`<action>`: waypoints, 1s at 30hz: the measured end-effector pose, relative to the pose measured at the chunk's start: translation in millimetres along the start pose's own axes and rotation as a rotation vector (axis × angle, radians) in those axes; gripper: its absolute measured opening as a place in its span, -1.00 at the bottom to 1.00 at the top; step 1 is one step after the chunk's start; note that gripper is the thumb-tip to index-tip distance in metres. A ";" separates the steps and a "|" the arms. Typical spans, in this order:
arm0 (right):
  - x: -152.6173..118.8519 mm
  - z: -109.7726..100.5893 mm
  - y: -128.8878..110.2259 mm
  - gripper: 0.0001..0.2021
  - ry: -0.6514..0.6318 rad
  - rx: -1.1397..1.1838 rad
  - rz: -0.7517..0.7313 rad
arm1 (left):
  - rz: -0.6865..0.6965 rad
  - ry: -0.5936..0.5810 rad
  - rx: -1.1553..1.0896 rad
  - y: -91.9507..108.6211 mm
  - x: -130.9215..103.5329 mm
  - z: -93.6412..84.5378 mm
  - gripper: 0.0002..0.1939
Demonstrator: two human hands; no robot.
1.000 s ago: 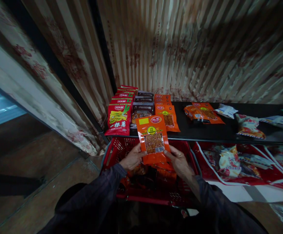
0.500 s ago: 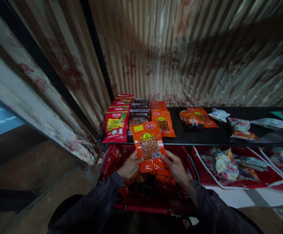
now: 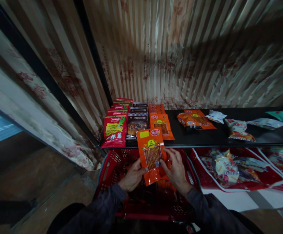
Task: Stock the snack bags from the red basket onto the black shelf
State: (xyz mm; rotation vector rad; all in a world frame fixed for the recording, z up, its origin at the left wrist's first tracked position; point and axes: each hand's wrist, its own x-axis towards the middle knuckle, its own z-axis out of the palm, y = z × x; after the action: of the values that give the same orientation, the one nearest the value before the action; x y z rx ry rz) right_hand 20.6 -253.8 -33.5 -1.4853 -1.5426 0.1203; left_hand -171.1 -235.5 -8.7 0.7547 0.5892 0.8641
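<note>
Above the red basket [image 3: 146,216], your left hand [image 3: 133,175] and right hand [image 3: 177,167] hold the orange packet [image 3: 152,154], fingers nearly closed, pinching its lower left edge and right side between them.

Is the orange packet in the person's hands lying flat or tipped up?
Tipped up: the orange packet shows its printed front to the camera, its top edge raised towards the black shelf.

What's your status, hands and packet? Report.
Both hands gripping orange snack packet. Packet held above red basket. Nothing seen between packet and black shelf.
</note>
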 end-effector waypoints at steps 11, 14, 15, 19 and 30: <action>-12.9 -2.1 -6.3 -0.54 -0.248 0.127 -0.181 | -0.010 -0.166 0.117 -0.3 -13.2 3.8 -0.27; -17.7 -4.7 -2.6 -0.47 -0.339 0.268 -0.192 | -0.009 -0.190 0.174 -1.1 -14.2 -0.9 -0.29; -18.5 -6.3 -1.6 -0.44 -0.360 0.322 -0.189 | -0.011 -0.176 0.225 -0.9 -14.3 -2.8 -0.29; -16.4 -15.4 -4.0 -0.33 -0.477 0.545 -0.047 | 0.015 -0.104 0.508 -0.4 -12.5 -9.9 -0.31; -25.2 -17.6 1.2 -0.43 -0.450 0.792 0.553 | 0.272 -0.022 0.974 -5.8 -7.2 -15.4 -0.47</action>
State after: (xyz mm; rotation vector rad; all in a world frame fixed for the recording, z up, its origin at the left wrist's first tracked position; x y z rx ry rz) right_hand 28.2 -283.3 -38.5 -1.2112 -1.1353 1.3038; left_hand -183.4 -238.8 -21.4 1.7534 0.9098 0.7906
